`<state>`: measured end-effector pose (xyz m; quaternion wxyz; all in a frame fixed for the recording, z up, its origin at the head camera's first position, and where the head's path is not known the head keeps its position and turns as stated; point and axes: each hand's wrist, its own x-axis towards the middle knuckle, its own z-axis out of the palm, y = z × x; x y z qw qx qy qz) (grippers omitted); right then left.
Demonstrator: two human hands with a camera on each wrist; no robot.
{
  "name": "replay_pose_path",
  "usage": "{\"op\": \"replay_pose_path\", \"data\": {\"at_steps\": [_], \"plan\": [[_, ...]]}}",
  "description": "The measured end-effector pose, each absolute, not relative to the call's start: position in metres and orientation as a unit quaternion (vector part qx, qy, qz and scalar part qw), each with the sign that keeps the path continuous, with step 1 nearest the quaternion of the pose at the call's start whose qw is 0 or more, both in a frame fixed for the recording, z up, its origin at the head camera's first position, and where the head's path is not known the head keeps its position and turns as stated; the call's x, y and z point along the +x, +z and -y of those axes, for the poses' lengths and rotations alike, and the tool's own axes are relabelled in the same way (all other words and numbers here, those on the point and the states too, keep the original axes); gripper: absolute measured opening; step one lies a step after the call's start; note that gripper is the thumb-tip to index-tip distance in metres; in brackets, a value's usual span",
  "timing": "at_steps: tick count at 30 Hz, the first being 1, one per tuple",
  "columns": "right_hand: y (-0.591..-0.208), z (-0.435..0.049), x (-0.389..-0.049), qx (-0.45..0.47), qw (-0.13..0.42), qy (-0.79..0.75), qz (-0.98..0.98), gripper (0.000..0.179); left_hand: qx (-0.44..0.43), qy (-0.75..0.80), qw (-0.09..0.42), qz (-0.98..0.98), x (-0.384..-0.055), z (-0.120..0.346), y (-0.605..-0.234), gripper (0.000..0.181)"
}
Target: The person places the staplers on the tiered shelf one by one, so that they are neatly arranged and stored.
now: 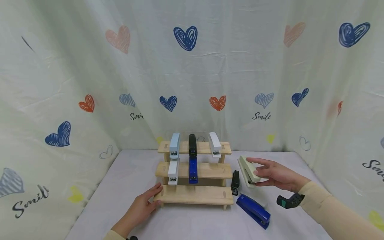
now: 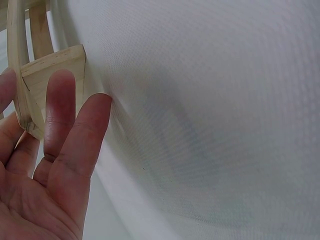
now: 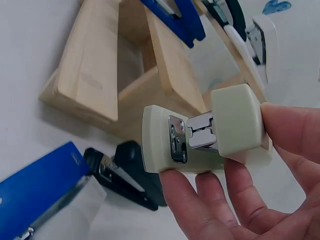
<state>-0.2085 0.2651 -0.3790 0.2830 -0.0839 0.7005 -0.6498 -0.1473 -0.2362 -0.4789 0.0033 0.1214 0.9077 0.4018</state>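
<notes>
In the head view, my right hand (image 1: 277,175) holds a pale green stapler (image 1: 248,170) to the right of the wooden rack. The right wrist view shows fingers and thumb round this stapler (image 3: 237,122), its metal front end facing the camera. My left hand (image 1: 143,207) grips the left end of the rack's lowest shelf (image 1: 196,195), thumb and fingers at its corner; in the left wrist view two fingers stand out straight beside the wood (image 2: 55,62). Nearest the right hand on the table are a small black stapler (image 1: 235,182) and a blue stapler (image 1: 253,210).
The rack's top tier bears a light blue stapler (image 1: 175,145), a black stapler (image 1: 192,145) and a white stapler (image 1: 214,144). On the middle tier sit another white stapler (image 1: 173,171) and a dark blue stapler (image 1: 193,170). A heart-printed curtain (image 1: 234,73) surrounds the white table (image 1: 120,180).
</notes>
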Motion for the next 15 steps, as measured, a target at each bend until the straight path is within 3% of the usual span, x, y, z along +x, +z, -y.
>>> {"op": "replay_pose_path", "data": {"at_steps": [15], "plan": [[-0.374, -0.230, -0.203, -0.117, 0.311, -0.649, -0.684, 0.068, 0.127, 0.406, 0.002, -0.905, -0.148, 0.238, -0.480, 0.050]]}}
